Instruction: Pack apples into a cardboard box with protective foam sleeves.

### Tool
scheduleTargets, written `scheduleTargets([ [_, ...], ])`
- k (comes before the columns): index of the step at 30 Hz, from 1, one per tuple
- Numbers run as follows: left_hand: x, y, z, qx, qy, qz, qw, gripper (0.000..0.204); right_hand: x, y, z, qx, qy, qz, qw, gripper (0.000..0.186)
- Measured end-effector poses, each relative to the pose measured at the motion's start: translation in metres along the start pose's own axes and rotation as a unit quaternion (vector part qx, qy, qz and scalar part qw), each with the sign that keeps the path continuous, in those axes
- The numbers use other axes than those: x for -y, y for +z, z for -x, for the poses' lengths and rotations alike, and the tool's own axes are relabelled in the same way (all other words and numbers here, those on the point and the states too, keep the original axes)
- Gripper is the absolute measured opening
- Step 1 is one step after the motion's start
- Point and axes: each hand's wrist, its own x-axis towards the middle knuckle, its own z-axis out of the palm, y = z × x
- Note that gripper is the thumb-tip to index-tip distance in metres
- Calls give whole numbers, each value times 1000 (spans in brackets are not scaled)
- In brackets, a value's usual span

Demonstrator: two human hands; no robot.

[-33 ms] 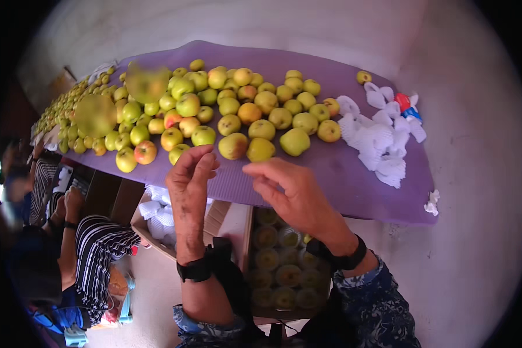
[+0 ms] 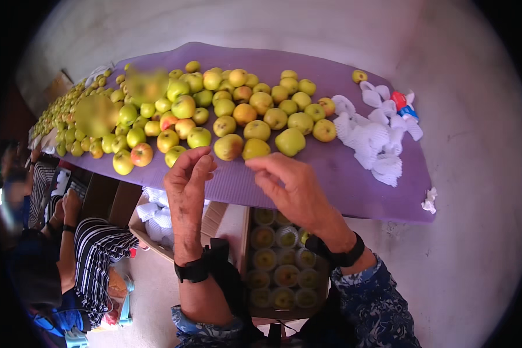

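Observation:
Many yellow-green apples (image 2: pixel 290 142), some blushed red, are spread over a purple padded table (image 2: pixel 354 180). At its near edge my left hand (image 2: pixel 185 177) is raised, thumb and fingertips brought together; whatever may be between them cannot be made out. To its right my right hand (image 2: pixel 293 185) hovers with bent fingers, thumb and forefinger apart, and nothing shows in it. The two hands do not touch, and the closest apples lie just beyond the fingertips. Below them stands a box of apples in white foam net sleeves (image 2: pixel 287 275), partly hidden by my right wrist.
White foam nets (image 2: pixel 368 139) lie heaped on the table's right side, beside a red and blue wrapper (image 2: pixel 403 104). A carton (image 2: pixel 156 223) with more nets stands below the table. At left sits another person in striped trousers (image 2: pixel 98 249).
The view has shifted slightly, so the apples and table appear a little further left. Both hands keep nearly the same pose, and nothing is picked up or put down.

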Motion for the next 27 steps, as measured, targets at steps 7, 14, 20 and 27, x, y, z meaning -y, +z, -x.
scheduleTargets([
  [7,9,19,3,46,0,-40,998,21,-63,-48,9,-125,104,128,978,23],
  [14,1,47,16,87,17,-132,987,21,-111,-81,36,-111,147,367,912,25],
  [20,-2,53,21,124,40,-210,969,21,-128,-108,49,-175,73,530,827,30],
  [27,3,54,21,141,79,-272,949,20,-137,-125,63,-160,219,395,877,33],
])
